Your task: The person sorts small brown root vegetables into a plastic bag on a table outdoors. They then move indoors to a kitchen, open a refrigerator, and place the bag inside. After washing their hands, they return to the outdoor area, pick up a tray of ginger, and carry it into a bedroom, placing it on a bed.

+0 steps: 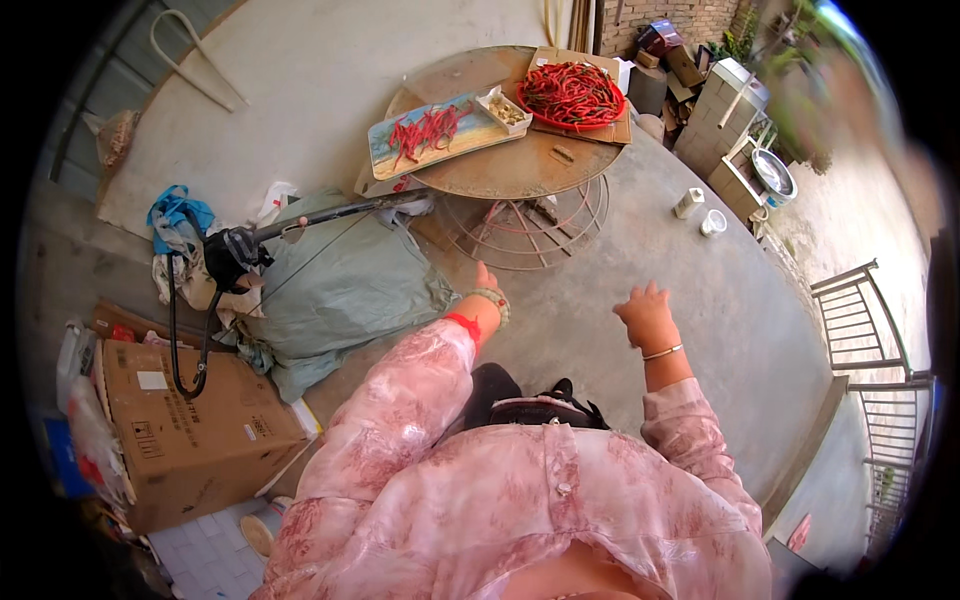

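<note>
My left hand (487, 284) reaches forward in the air with fingers stretched out and nothing in it. A beaded bracelet is on its wrist. My right hand (648, 316) is also held out, fingers spread and holding nothing, with a thin bangle (663, 352) below it. Beyond both hands stands a round rusty table (500, 178) on a wire-cage base. On it are a red basket heaped with red chillies (570, 95), a painted board (455, 150) with more chillies (422, 132) on it, and a small white box (503, 108) of pale pieces. Neither hand touches the table.
Left of me lies a large grey-green sack (340, 300) with a black metal frame (240, 255) over it. A cardboard box (190, 425) stands nearer. Two small containers (713, 223) are on the concrete floor at right, near stacked blocks (722, 110) and metal railings (862, 325).
</note>
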The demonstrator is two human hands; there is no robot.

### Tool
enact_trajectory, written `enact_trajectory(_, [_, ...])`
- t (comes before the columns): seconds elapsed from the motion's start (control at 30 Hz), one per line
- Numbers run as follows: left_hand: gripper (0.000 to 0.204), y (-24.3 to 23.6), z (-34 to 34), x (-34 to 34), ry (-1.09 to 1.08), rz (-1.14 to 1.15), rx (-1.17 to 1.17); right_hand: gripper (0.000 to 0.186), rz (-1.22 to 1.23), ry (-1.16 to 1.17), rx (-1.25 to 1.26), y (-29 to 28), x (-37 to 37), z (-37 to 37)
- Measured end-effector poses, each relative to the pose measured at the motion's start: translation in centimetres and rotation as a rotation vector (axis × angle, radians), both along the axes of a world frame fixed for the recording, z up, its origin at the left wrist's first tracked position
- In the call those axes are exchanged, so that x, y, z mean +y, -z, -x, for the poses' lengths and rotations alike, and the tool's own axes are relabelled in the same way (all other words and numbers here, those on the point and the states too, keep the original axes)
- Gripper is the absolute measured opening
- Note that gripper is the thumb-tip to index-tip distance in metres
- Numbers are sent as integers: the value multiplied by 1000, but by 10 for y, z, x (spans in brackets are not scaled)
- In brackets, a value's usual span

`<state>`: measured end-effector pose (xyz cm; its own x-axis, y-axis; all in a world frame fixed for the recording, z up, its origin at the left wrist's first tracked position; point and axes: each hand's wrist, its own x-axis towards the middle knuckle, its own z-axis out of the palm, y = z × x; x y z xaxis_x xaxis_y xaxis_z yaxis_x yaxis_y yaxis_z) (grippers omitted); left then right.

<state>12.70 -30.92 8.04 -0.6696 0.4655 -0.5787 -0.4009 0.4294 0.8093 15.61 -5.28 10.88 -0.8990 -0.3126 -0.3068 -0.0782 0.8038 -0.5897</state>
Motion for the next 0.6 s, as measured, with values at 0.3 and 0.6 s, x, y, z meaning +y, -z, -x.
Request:
enact_trajectory(0.3, [39,46,166,-13,-470,232,529,34,584,170,8,16,-33,122])
enact_trajectory(0.6, [25,122,347,-45,-738,95,-33,30,644,359,-193,12,-57,213])
